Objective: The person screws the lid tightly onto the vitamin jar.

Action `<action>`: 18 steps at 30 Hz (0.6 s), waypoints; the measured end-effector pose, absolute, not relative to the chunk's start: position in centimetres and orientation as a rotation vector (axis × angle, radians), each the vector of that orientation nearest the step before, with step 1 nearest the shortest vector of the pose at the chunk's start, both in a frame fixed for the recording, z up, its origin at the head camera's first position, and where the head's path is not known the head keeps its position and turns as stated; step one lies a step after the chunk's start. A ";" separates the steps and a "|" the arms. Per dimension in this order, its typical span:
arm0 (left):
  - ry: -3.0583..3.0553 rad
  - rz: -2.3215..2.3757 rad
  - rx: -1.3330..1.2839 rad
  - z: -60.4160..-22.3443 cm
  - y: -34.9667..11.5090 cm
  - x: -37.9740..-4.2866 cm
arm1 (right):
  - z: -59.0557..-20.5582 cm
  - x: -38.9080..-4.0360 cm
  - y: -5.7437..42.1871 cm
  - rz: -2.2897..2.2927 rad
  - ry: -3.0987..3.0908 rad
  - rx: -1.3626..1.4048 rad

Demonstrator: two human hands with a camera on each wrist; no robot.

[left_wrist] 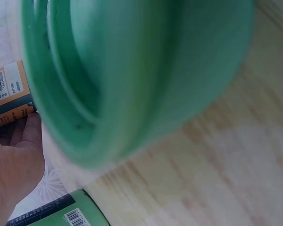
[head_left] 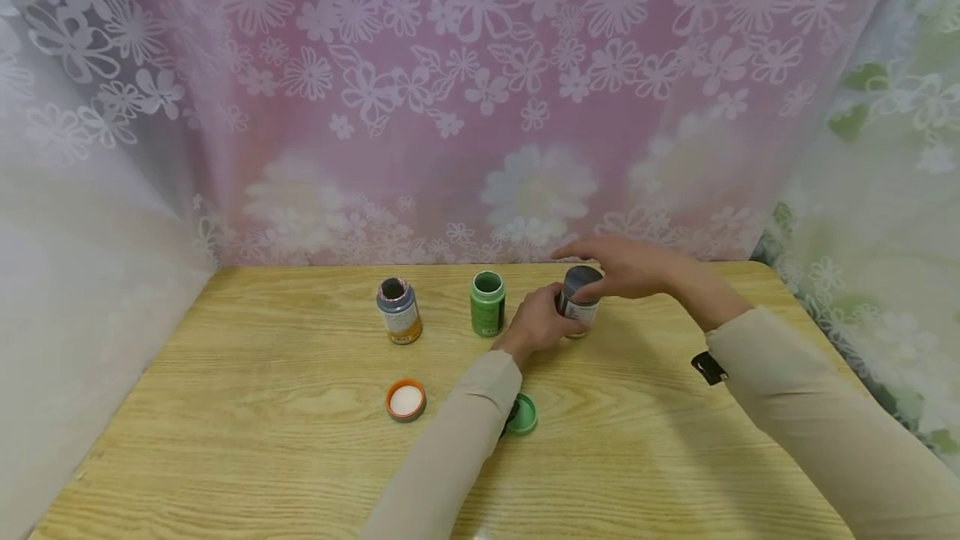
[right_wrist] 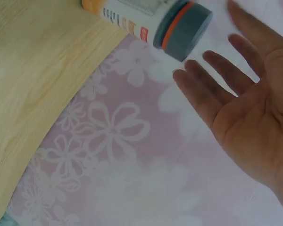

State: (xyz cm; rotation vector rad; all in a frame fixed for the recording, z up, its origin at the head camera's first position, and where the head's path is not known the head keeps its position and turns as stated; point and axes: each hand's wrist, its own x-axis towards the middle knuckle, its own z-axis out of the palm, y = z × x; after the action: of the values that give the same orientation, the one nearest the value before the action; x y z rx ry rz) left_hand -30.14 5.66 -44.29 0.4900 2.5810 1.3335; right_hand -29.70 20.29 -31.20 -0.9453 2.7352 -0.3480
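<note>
My left hand (head_left: 536,325) grips the side of a capped supplement bottle (head_left: 577,317) on the right of the table. Its dark grey lid (head_left: 580,280) is on top, and an orange ring shows under that lid in the right wrist view. Just above and beside the lid hovers my right hand (head_left: 628,267), its fingers (right_wrist: 198,94) spread and apart from the bottle (right_wrist: 137,19). In the left wrist view, curled fingers (left_wrist: 30,129) hold the orange-and-white labelled bottle (left_wrist: 9,94).
An uncapped green bottle (head_left: 487,311) and an uncapped grey-and-orange bottle (head_left: 401,319) stand to the left. Nearer lie an orange-rimmed lid (head_left: 406,400) and a green lid (head_left: 525,415), partly behind my left forearm. A floral curtain (head_left: 420,148) hangs behind the wooden table (head_left: 285,440).
</note>
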 end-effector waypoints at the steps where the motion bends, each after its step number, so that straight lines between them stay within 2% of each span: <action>1: 2.580 1.337 0.492 -44.3 5.6 -30.1 | -31.1 -29.8 20.5 -0.396 2.681 -0.984; 7: 2.567 1.350 0.498 -44.2 5.7 -30.0 | -31.1 -29.9 20.9 -0.422 2.616 -1.026; 18: 2.566 1.353 0.465 -44.2 5.6 -30.1 | -31.1 -29.7 19.1 -0.268 2.741 -0.803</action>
State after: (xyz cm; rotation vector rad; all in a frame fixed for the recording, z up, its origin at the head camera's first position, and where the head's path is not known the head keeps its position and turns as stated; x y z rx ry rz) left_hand -30.15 5.61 -44.19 0.4646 2.5656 1.3529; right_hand -29.65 19.11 -31.07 -0.8028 2.7409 -0.2684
